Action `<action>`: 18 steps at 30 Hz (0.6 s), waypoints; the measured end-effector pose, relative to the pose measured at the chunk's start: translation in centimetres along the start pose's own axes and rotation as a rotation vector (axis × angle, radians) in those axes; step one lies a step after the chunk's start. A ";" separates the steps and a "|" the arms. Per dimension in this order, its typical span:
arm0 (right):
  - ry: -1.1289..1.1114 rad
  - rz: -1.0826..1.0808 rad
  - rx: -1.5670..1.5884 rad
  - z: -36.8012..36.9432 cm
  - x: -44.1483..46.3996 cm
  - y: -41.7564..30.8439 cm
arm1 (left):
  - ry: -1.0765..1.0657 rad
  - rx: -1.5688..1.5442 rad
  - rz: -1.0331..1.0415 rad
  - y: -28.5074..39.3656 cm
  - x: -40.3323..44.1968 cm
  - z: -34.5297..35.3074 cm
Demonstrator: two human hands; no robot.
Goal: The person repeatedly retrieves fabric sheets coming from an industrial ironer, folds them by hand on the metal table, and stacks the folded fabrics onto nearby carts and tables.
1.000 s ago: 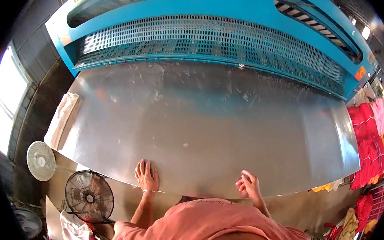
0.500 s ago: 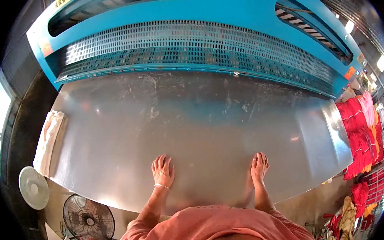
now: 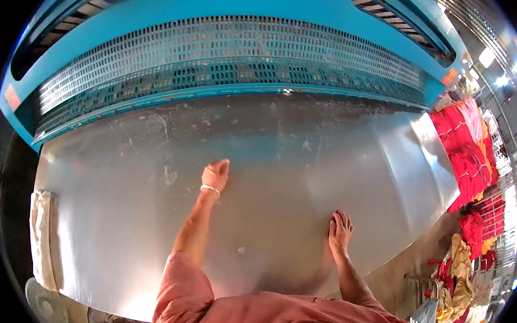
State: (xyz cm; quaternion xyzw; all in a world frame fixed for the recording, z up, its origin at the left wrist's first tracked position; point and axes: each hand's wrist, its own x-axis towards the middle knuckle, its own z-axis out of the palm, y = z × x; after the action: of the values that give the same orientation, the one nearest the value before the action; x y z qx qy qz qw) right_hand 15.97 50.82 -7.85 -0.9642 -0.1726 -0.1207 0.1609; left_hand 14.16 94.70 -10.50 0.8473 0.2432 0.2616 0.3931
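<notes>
- Left grip [image 3: 215, 174] looks curled over the metal surface [image 3: 279, 213]; whether it is closed, I cannot tell.
- Right grip [image 3: 340, 233] open, near the front edge.
- Blue machine [image 3: 297, 1] beyond; progress unclear.

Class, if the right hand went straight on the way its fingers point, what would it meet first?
The right hand would probably meet the machine's blue lower rail, across the metal surface; depth is unclear.
</notes>
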 end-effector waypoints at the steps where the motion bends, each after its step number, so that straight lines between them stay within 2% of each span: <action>1: -0.005 -0.005 -0.002 0.0 0.0 0.0 | 0.002 -0.099 -0.032 -1.1 2.3 0.8; 2: -0.015 0.002 -0.004 0.0 0.0 0.0 | 0.008 -0.197 -0.068 -2.1 4.5 1.6; 5: -0.040 0.018 0.012 0.0 0.5 -0.2 | 0.118 -0.027 -0.030 -0.9 9.4 1.4; 6: -0.040 0.022 0.002 0.0 0.5 -0.3 | 0.143 0.003 -0.021 -1.2 11.0 1.7; 7: -0.039 0.026 -0.006 0.0 0.5 -0.3 | 0.163 0.037 0.072 -2.3 12.9 2.4; 8: -0.036 0.030 -0.012 0.2 0.6 -0.4 | 0.143 0.028 0.049 -3.3 14.6 3.2; 10: -0.022 0.017 -0.004 0.2 0.8 -0.4 | 0.198 0.264 0.212 -3.2 17.1 3.4; 12: -0.015 0.004 -0.008 0.4 0.8 -0.3 | 0.116 0.440 0.240 -2.5 18.9 3.4; 14: -0.004 -0.011 -0.026 0.4 0.9 -0.1 | 0.145 0.575 0.306 -2.7 20.4 4.3; 16: -0.015 -0.002 -0.018 0.2 1.3 -0.3 | 0.203 0.626 0.278 -2.5 21.0 5.5; 17: -0.024 0.002 -0.013 0.1 1.3 -0.4 | 0.043 0.650 0.111 -2.3 21.3 6.0; 18: -0.017 0.000 -0.018 0.0 1.2 -0.3 | -0.041 0.657 0.066 -2.3 21.5 6.4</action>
State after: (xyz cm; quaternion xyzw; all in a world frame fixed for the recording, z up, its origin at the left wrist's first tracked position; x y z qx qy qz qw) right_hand 16.95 51.48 -7.39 -0.9666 -0.1726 -0.1142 0.1509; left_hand 33.76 105.90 -10.44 0.9412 0.2792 0.1649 0.0950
